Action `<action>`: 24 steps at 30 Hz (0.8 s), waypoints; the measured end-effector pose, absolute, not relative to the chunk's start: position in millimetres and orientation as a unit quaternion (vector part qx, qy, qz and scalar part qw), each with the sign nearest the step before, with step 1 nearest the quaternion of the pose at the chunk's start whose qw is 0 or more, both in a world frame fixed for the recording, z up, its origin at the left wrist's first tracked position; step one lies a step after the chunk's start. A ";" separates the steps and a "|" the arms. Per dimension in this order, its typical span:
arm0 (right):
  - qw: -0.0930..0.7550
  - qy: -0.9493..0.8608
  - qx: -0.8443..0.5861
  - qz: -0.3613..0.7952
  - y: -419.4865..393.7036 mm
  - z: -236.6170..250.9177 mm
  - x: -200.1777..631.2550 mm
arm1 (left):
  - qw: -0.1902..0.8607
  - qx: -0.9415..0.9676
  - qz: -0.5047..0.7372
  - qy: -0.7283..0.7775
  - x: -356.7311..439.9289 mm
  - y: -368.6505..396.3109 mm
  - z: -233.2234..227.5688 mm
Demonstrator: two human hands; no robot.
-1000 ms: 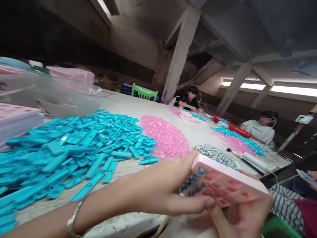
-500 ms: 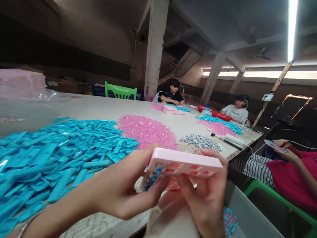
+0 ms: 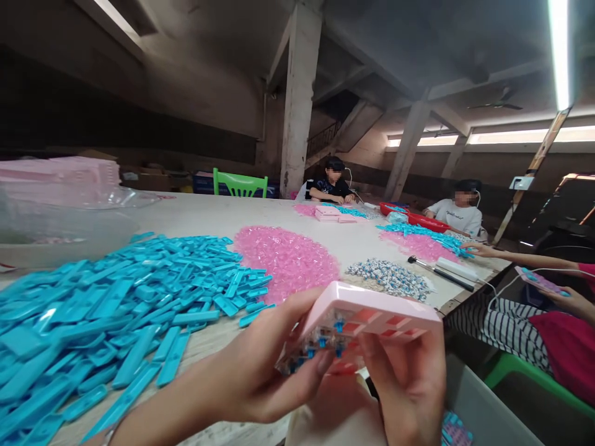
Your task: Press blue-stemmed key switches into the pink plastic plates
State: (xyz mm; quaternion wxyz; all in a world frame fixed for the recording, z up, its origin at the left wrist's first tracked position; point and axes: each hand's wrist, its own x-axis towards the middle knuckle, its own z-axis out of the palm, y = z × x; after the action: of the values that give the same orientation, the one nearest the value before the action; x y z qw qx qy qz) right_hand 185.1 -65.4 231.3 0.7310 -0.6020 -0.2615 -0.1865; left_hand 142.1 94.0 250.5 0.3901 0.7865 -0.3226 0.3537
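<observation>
Pink plastic tray (image 3: 372, 316), gripped by both the left hand (image 3: 260, 378) and right hand (image 3: 409, 384) just off the bench (image 3: 195, 217) edge, looks partly filled: blue pieces sit in its left cells, the rest empty. Beyond it lie blue strips (image 3: 116, 310) and pink beads (image 3: 288, 260).

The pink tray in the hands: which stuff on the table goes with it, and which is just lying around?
Goes with it:
- pink tray, held by left hand and right hand
- blue pieces, some already in the tray
- pink bits
- small white-blue bits

Lying around:
- green chair
- clear plastic bag
- white bar
</observation>
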 end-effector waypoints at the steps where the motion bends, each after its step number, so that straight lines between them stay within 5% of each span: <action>1: 0.726 -0.256 -0.607 -0.198 -65.2 230.6 184.7 | 0.389 0.785 0.358 -0.324 142.2 93.2 250.1; 4: 0.691 -0.276 -0.606 -0.282 -65.7 231.4 184.9 | 0.365 0.795 0.350 -0.334 141.3 92.0 254.1; 10: 0.472 -0.333 -0.672 -0.463 -70.2 241.0 185.9 | 0.292 0.821 0.376 -0.314 137.6 93.5 256.6; 16: 0.494 -0.410 -0.652 -0.403 -76.5 237.2 194.3 | 0.286 0.841 0.347 -0.300 134.4 99.6 254.1; 24: 0.376 -0.461 -0.699 -0.397 -98.6 252.9 203.0 | 0.284 0.869 0.270 -0.302 125.0 101.6 272.8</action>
State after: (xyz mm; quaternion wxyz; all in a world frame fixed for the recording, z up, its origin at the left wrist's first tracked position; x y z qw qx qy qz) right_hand 203.0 -98.6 252.9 0.3760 -0.6988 -0.4613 -0.3969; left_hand 125.0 101.6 272.8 0.2836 0.8692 -0.3023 0.2696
